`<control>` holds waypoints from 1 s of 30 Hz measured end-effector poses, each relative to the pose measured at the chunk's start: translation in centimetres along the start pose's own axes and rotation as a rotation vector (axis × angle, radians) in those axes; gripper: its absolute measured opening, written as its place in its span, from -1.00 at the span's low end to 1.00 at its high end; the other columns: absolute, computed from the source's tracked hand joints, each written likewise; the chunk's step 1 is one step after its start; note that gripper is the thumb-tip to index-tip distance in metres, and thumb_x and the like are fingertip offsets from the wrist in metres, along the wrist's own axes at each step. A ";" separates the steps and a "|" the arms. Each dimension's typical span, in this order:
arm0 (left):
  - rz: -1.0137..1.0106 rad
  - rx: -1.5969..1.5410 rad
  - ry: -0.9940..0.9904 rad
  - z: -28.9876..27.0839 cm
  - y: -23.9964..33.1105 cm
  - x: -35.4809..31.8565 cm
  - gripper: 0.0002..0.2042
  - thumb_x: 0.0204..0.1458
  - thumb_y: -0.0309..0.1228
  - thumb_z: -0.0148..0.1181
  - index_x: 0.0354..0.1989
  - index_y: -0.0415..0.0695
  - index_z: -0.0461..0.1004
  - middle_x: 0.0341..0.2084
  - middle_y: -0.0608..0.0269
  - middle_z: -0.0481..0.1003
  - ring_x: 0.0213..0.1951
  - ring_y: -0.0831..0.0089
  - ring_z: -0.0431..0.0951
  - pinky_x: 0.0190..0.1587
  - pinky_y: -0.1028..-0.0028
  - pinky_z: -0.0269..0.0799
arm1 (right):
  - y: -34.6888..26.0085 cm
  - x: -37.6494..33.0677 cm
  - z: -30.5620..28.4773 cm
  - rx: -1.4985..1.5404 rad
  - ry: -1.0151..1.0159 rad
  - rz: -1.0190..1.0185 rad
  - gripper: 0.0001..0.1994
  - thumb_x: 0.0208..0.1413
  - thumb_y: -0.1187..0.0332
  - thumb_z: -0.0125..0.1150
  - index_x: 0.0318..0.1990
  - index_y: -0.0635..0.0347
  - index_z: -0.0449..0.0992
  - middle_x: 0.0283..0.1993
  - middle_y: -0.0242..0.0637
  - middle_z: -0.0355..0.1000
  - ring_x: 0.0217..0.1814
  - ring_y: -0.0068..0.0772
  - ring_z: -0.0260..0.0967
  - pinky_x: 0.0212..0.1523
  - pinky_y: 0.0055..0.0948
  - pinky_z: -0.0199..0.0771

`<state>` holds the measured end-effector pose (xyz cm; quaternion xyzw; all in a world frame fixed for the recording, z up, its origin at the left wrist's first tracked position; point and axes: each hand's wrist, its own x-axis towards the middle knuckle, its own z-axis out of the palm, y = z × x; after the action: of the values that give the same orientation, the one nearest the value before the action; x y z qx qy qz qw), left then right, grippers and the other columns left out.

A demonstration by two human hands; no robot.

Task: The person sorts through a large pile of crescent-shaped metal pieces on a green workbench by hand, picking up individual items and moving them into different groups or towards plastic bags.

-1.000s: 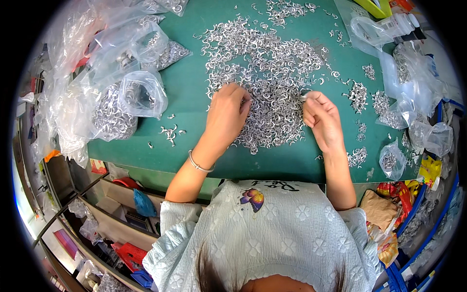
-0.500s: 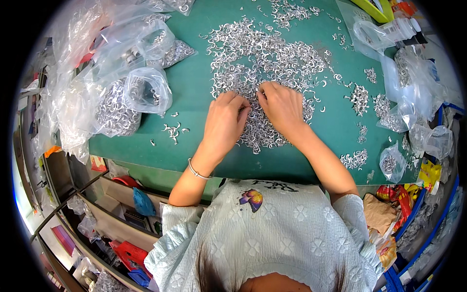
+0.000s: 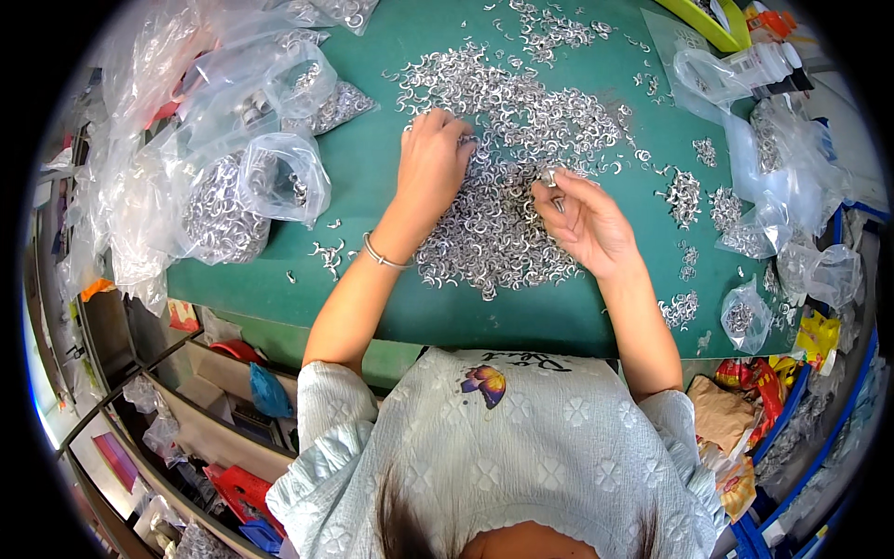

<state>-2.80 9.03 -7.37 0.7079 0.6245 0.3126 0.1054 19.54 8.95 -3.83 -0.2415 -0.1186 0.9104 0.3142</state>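
A big spread of small silver, curved, crescent-like metal pieces [image 3: 484, 238] covers the middle of the green tabletop [image 3: 372, 307]. My left hand [image 3: 430, 168] reaches over the pile's left side, its back up and fingers curled at the pieces. What its fingertips pinch is mostly hidden. On the right of the pile, my right hand [image 3: 589, 222] is turned partly palm up. Between its thumb and fingers it grips small silver metal pieces [image 3: 549, 177], and another shows by the lower fingers.
Clear plastic bags [image 3: 223, 205] filled with similar pieces crowd the left. Small separate heaps [image 3: 684, 197] lie at the right, near more bags [image 3: 745, 317] and a white bottle [image 3: 764, 63]. A yellow-green tray [image 3: 717, 23] stands far right. Below the left edge are open drawers [image 3: 214, 401].
My left hand has moved farther up the pile. My right hand has drawn back toward me and turned palm up, with metal pieces showing in its fingers. The nearer pieces are spread wider.
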 end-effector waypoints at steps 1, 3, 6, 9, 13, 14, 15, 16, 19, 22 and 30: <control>-0.009 -0.001 0.005 0.0 0.1 0.0 -0.83 -0.09 -0.52 0.30 -0.29 -0.21 0.52 -0.33 0.13 0.47 -0.20 0.14 0.46 -0.14 0.27 0.33 | 0.1 -0.1 0.0 0.037 0.017 0.006 -0.90 0.22 0.41 0.09 -0.18 0.21 0.45 -0.20 -0.13 0.48 -0.42 -0.55 0.30 -0.56 -0.66 0.25; -0.028 -0.003 0.014 -0.4 0.3 -0.1 -0.86 -0.08 -0.51 0.30 -0.34 -0.22 0.52 -0.35 0.12 0.47 -0.22 0.14 0.46 -0.18 0.26 0.33 | 0.6 -0.5 0.0 0.113 0.052 0.019 -0.90 0.23 0.41 0.08 -0.16 0.21 0.44 -0.14 -0.10 0.46 -0.39 -0.53 0.31 -0.54 -0.67 0.26; -0.023 -0.037 0.012 -0.7 -0.1 -0.8 -0.89 -0.08 -0.54 0.28 -0.37 -0.24 0.50 -0.41 0.11 0.48 -0.27 0.11 0.47 -0.22 0.24 0.34 | 1.2 -1.0 0.0 0.123 0.093 0.049 -0.87 0.23 0.43 0.09 -0.10 0.19 0.42 -0.11 -0.12 0.44 -0.34 -0.53 0.31 -0.54 -0.67 0.26; -0.001 -0.121 0.019 -1.4 0.3 -1.7 -0.90 -0.08 -0.58 0.26 -0.37 -0.26 0.49 -0.43 0.08 0.47 -0.34 0.07 0.48 -0.28 0.23 0.36 | 1.8 -1.2 -0.4 0.165 -0.005 0.055 -0.86 0.23 0.45 0.10 -0.08 0.20 0.41 -0.12 -0.15 0.45 -0.33 -0.54 0.32 -0.50 -0.67 0.30; 0.010 -0.161 -0.091 -2.8 0.7 -3.2 -0.91 -0.07 -0.62 0.23 -0.36 -0.28 0.48 -0.44 0.05 0.47 -0.38 0.04 0.49 -0.31 0.23 0.37 | 2.1 -1.5 -0.1 0.098 0.012 0.027 -0.79 0.22 0.47 0.10 0.00 0.24 0.41 -0.13 -0.19 0.45 -0.31 -0.56 0.34 -0.39 -0.65 0.38; 0.012 -0.167 -0.138 -3.2 1.0 -3.6 -0.90 -0.07 -0.62 0.23 -0.36 -0.28 0.48 -0.44 0.05 0.47 -0.39 0.04 0.49 -0.31 0.24 0.37 | 2.1 -1.7 0.2 0.076 0.024 0.011 -0.76 0.22 0.46 0.10 0.03 0.25 0.41 -0.14 -0.20 0.45 -0.31 -0.56 0.35 -0.36 -0.64 0.39; 0.011 -0.172 -0.183 -3.5 1.1 -3.8 -0.90 -0.06 -0.62 0.23 -0.35 -0.28 0.48 -0.45 0.05 0.47 -0.39 0.04 0.50 -0.31 0.24 0.38 | 2.1 -1.7 0.4 0.054 0.035 -0.001 -0.74 0.23 0.46 0.09 0.05 0.27 0.40 -0.15 -0.21 0.46 -0.31 -0.56 0.35 -0.34 -0.63 0.41; -0.014 -0.175 -0.169 -3.7 1.2 -3.6 -0.90 -0.06 -0.61 0.23 -0.34 -0.27 0.48 -0.43 0.06 0.48 -0.37 0.05 0.50 -0.29 0.24 0.37 | 2.2 -1.7 0.3 0.039 0.024 0.007 -0.72 0.22 0.46 0.09 0.08 0.29 0.39 -0.16 -0.22 0.46 -0.31 -0.55 0.36 -0.33 -0.61 0.42; -0.055 -0.163 -0.094 -3.7 1.7 -2.9 -0.89 -0.05 -0.59 0.23 -0.33 -0.25 0.50 -0.37 0.11 0.48 -0.30 0.09 0.49 -0.24 0.24 0.35 | 2.2 -1.7 -0.1 -0.030 0.031 0.010 -0.68 0.22 0.47 0.06 0.12 0.34 0.38 -0.18 -0.23 0.47 -0.29 -0.53 0.39 -0.30 -0.58 0.45; -0.041 -0.077 0.000 -2.1 1.6 -1.2 -0.88 -0.05 -0.56 0.25 -0.31 -0.22 0.51 -0.33 0.16 0.47 -0.23 0.15 0.47 -0.16 0.26 0.31 | 2.6 -1.6 0.2 -0.133 0.089 -0.018 -0.70 0.22 0.48 0.04 0.08 0.37 0.41 -0.19 -0.24 0.48 -0.26 -0.50 0.42 -0.27 -0.54 0.46; -0.029 0.054 -0.063 -0.5 0.4 0.2 -0.88 -0.10 -0.54 0.31 -0.36 -0.19 0.53 -0.37 0.20 0.46 -0.26 0.23 0.47 -0.18 0.32 0.30 | 2.8 -1.9 -0.6 -0.233 0.053 -0.072 -0.76 0.24 0.47 0.04 -0.01 0.37 0.47 -0.20 -0.28 0.48 -0.21 -0.49 0.42 -0.19 -0.47 0.46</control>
<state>-2.78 8.97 -6.67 0.7110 0.6392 0.2715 0.1104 19.75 5.58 -4.68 -0.2958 -0.2239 0.8720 0.3194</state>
